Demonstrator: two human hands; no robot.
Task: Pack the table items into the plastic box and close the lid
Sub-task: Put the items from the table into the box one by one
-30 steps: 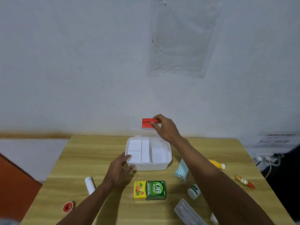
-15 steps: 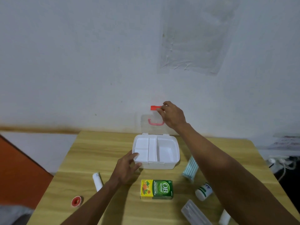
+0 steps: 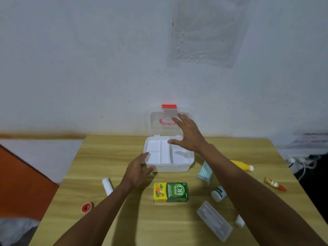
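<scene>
The white plastic box (image 3: 177,167) stands open at the table's far middle, with a divided white tray inside. Its clear lid (image 3: 156,125) with a red latch stands upright against the wall. My left hand (image 3: 138,170) holds the box's front left corner, thumb against the wall and fingers on the rim. My right hand (image 3: 188,134) hovers with spread fingers over the box's back right, holding nothing. On the table lie a green and yellow OB herbal carton (image 3: 170,192), a white tube (image 3: 107,185), a red tape roll (image 3: 86,207), a striped mask pack (image 3: 205,172), a clear case (image 3: 213,220) and a white bottle (image 3: 218,193).
A yellow tube (image 3: 243,166) and a small red-tipped tube (image 3: 274,184) lie at the right of the wooden table (image 3: 99,157). Another small white item (image 3: 239,223) sits under my right forearm. The wall stands right behind the box; cables hang at the far right.
My right hand has let go of the lid's red latch and come down over the box. The lid now stands upright on its own. My left hand stays on the box's corner.
</scene>
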